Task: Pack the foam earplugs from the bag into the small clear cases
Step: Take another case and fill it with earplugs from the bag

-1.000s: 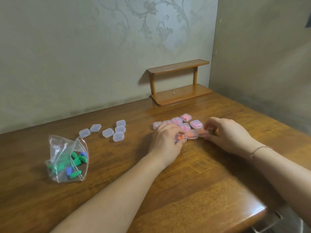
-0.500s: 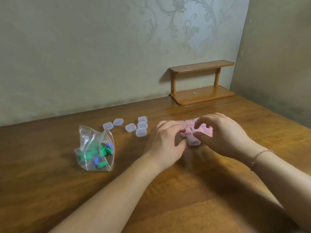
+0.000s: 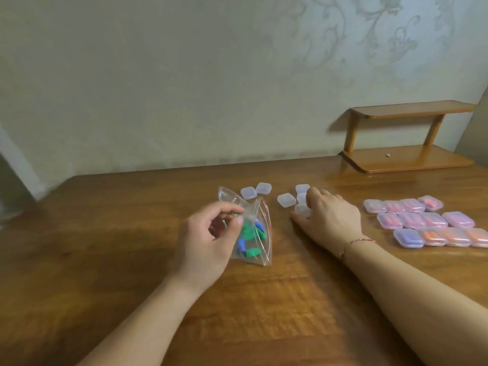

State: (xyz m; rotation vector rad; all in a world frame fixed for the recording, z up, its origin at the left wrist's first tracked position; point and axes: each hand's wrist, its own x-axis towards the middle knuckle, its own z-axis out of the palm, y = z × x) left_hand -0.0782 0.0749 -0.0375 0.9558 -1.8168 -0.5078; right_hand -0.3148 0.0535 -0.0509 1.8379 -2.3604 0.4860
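- Left hand [image 3: 208, 239] at the mouth of the clear zip bag [image 3: 253, 228]; thumb and fingertips curled together, pinching the bag's upper edge. Something green shows at the fingertips, could be an earplug, too small to tell.
- Bag sits on the wooden table [image 3: 264, 299], mouth gaping upward. Probably held that way so the opening stays accessible.
- Foam earplugs [image 3: 249, 235] inside the bag: mostly green, a few blue, bunched low.
- Right hand [image 3: 327, 217] reaches into the group of empty clear cases [image 3: 286, 199]. Fingers bent over the nearest empty case [image 3: 302, 209], touching it; whether it is actually gripped can't be told, palm hides the underside.
- Two more empty cases [image 3: 255, 190] sit just behind the bag, apart from the right-hand group.
- Filled cases [image 3: 422, 220] lined up in rows at the right, lids down, pink and orange plugs inside, one purple-looking. Likely parked there to keep done work away from the empties.
- Judgement: next cycle starting, one hand fetching plugs, the other fetching a case. Well along, since filled cases outnumber empties.
- Small wooden shelf [image 3: 406, 138] against the wall, back right, not involved.
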